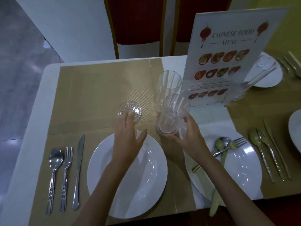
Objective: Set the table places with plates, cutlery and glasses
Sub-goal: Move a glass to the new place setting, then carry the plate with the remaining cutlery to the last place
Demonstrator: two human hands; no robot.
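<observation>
Glasses are the matter at this moment: a ribbed clear drinking glass point(172, 119) is held in the right hand point(189, 137), whose fingers and thumb curl round its lower part, just off the beige woven placemat point(101, 88) between the two near plates. Right behind it, touching or nearly so, stands a second tall ribbed clear glass point(169, 88) on the mat's right edge. The left hand point(128, 137) reaches out over the round white plate point(127, 173) with fingers spread and straight, their tips resting on a small round cut-glass coaster point(129, 111) that lies flat on the placemat beyond the plate. Left of that plate lie a steel spoon point(54, 170), a steel fork point(66, 175) and a steel table knife point(78, 170), side by side. To the right, a second white plate point(241, 170) carries a spoon and fork point(228, 145) crossed on it, with a pale knife point(215, 203) sticking out over its near rim. A standing card printed "Chinese Food Menu" point(228, 53) rises behind the glasses, and a third tall glass point(250, 80) stands just beyond it.
</observation>
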